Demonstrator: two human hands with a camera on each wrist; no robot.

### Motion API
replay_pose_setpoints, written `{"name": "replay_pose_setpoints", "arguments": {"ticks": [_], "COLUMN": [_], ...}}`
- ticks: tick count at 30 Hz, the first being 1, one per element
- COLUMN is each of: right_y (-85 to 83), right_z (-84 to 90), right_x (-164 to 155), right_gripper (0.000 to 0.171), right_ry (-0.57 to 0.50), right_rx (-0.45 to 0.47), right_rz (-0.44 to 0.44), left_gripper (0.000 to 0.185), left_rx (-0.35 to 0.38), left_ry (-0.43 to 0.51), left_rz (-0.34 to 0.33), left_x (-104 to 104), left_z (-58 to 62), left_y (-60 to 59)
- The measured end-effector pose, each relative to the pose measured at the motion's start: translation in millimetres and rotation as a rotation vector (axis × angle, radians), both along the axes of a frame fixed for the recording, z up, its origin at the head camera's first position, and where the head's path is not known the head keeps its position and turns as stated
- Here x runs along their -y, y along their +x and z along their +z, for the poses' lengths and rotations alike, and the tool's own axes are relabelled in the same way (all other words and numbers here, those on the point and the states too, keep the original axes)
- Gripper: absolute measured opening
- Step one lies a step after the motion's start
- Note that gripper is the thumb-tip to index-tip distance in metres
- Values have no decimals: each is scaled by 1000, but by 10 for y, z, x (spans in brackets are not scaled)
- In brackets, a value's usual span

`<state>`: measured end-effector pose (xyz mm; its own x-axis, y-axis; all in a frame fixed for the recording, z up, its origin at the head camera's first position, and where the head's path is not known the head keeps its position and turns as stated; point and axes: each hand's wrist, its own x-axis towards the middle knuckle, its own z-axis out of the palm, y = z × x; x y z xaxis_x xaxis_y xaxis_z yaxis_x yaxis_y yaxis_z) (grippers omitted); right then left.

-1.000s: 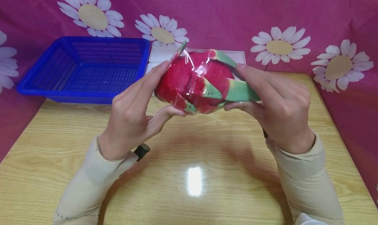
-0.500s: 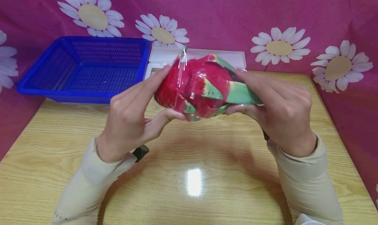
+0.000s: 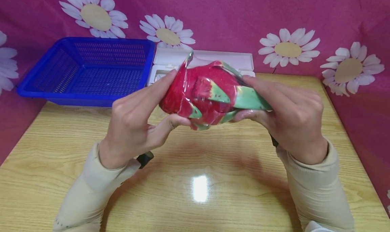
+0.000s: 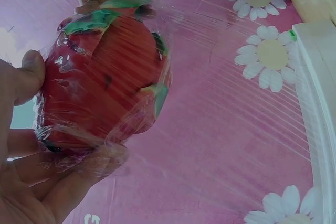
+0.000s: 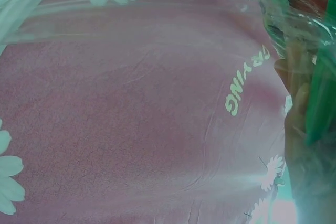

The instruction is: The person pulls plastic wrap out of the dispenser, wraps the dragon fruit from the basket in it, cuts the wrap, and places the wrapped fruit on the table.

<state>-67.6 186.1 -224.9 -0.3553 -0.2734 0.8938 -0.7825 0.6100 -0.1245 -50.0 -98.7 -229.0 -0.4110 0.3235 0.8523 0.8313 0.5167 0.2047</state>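
Observation:
A red dragon fruit [image 3: 204,90] with green scales is held up above the table between both hands, glossy with clear cling film. My left hand [image 3: 134,123] grips its left end, thumb below and fingers over the back. At the other end, my right hand [image 3: 289,113] pinches around the long green scales. In the left wrist view, the cling film [image 4: 278,108] stretches from the dragon fruit toward a long white dispenser box [image 4: 321,108]. Film also covers the green tips [image 5: 320,93] beside the fingers in the right wrist view. Both hands' far fingers are partly hidden behind the fruit.
A blue plastic basket [image 3: 88,101] stands at the back left of the wooden table [image 3: 195,205]. Beside it, the white box's raised lid [image 3: 225,59] shows behind the fruit. A pink cloth [image 3: 222,12] with daisies hangs along the back and sides.
Both hands have lowered slightly with the dragon fruit and brought it a little nearer, tilting it. More of the white box now shows behind it. The grip stays the same.

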Motion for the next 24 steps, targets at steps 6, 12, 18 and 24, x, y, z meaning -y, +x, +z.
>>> {"name": "replay_pose_setpoints", "arguments": {"ticks": [6, 12, 18, 24], "right_y": [18, 49, 80, 99], "right_z": [5, 29, 54, 89], "right_x": [-3, -11, -23, -51], "right_gripper": [67, 68, 68, 70], "right_ry": [10, 37, 55, 131], "right_rx": [0, 13, 43, 92], "right_rz": [5, 12, 23, 17], "left_gripper": [75, 73, 73, 74], "left_rx": [7, -1, 7, 26], "left_ry": [4, 6, -10, -47], "left_rz": [-15, -12, -13, 2], "left_x": [-1, -9, -4, 21], "left_z": [17, 26, 30, 12], "left_y": [16, 32, 45, 39]}}
